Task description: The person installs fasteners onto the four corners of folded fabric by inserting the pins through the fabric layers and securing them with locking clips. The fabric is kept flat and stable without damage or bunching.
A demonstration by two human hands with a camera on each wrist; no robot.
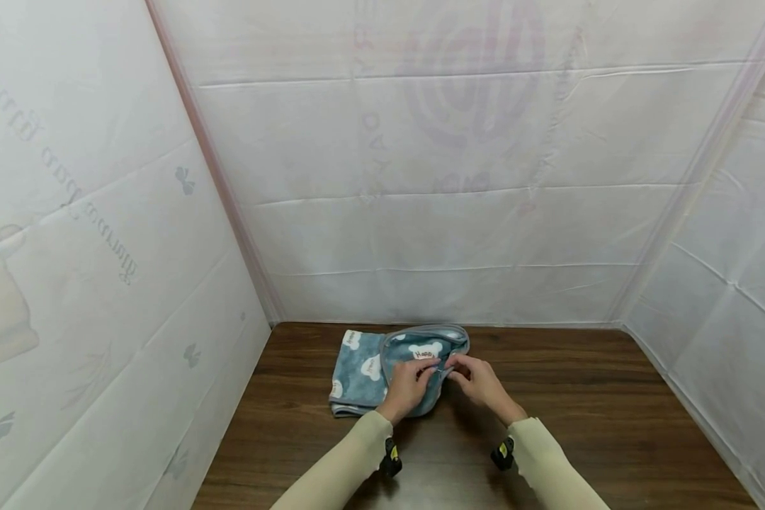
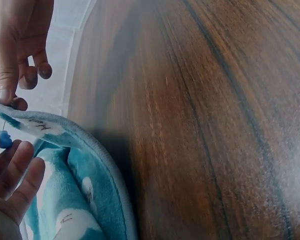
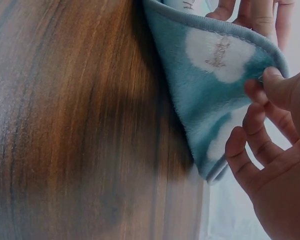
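A teal fleece blanket (image 1: pixel 353 365) with white lettered patches and grey piping lies folded, its right part lifted and bunched. My left hand (image 1: pixel 406 388) is over that right part; in the left wrist view its thumb and fingers pinch a small blue-headed pin (image 2: pixel 5 140) just under the piped edge. A thin metal shaft rises from the blue head toward the cloth. My right hand (image 1: pixel 482 384) pinches the blanket's grey edge between thumb and forefinger, its other fingers loosely bent. In the right wrist view the cloth hides much of my left hand (image 3: pixel 262 17).
The blanket lies near the back edge of a dark brown wooden table (image 1: pixel 580 411). White printed sheeting (image 1: pixel 452 234) stands behind it and on both sides. A black strap device (image 1: pixel 391 459) sits at each wrist, over pale sleeves (image 1: pixel 338 467).
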